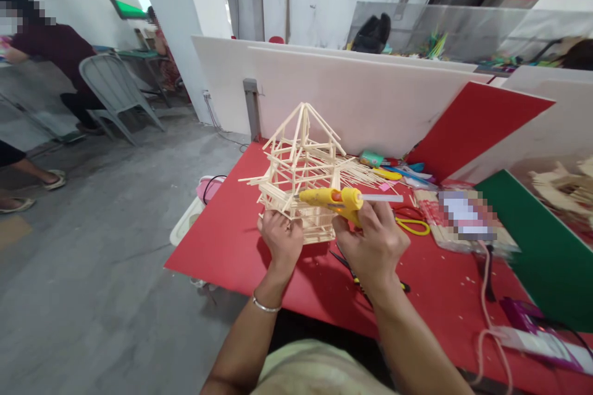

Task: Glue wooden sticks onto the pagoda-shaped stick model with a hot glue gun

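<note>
A pagoda-like model of thin wooden sticks (pixel 296 166) stands on the red tabletop in front of me, with a pointed open-frame roof. My left hand (pixel 281 237) is closed at its lower front left side, fingers curled against the sticks. In my right hand (pixel 373 247) is a yellow hot glue gun (pixel 330 199), gripped by its handle. A whitish glue stick (pixel 382 198) pokes out of the gun's rear. Its nozzle points left, close to the model's front just above my left hand; whether it touches cannot be seen.
Loose wooden sticks (pixel 359 173) lie behind the model. Pliers (pixel 354 274) rest beneath my right hand, and yellow-handled scissors (pixel 412 225) lie to its right. A phone-like device (pixel 467 215) sits on packages. A pink cable (pixel 486 284) runs to a power strip (pixel 532 342). White panels (pixel 370 99) stand behind.
</note>
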Demonstrator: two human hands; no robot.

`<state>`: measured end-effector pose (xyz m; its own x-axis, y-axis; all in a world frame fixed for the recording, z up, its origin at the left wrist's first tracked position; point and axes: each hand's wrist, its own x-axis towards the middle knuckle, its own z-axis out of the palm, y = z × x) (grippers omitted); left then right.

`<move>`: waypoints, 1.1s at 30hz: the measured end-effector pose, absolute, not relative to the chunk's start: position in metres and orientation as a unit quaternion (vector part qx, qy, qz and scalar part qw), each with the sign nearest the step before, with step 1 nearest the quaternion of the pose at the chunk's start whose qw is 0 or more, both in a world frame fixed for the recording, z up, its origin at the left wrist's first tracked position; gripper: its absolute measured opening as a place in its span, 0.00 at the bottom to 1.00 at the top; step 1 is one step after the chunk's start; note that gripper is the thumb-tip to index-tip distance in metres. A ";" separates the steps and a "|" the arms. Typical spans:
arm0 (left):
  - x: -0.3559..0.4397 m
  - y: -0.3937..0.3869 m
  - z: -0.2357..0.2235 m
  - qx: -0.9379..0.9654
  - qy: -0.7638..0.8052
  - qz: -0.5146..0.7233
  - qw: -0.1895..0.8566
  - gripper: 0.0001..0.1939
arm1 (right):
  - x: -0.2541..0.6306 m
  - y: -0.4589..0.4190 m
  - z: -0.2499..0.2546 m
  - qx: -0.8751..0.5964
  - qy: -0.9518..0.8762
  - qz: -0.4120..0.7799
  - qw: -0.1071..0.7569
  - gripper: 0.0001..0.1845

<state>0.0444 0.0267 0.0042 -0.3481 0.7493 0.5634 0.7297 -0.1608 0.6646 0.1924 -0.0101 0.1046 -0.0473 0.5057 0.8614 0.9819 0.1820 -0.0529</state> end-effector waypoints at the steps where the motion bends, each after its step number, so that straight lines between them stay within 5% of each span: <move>1: 0.044 0.027 0.004 0.571 0.647 0.505 0.009 0.18 | 0.192 -0.010 0.104 -0.566 -0.658 -0.302 0.395 0.10; 20: 0.060 0.036 -0.051 0.563 0.689 0.452 -0.056 0.08 | 0.224 -0.026 0.065 -0.599 -0.635 -0.113 0.474 0.08; 30: 0.101 0.004 -0.058 0.698 0.593 0.401 0.012 0.23 | 0.251 -0.061 0.052 -0.610 -0.591 0.128 0.511 0.15; 33: 0.080 -0.013 -0.058 0.722 0.551 0.419 0.003 0.19 | 0.265 -0.066 0.051 -0.616 -0.595 0.133 0.498 0.16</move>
<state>0.0803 -0.0133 -0.0583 0.0431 0.7975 0.6018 0.7928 -0.3938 0.4651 0.2649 -0.0659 0.0507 0.2558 0.8661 0.4295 0.6014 0.2053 -0.7721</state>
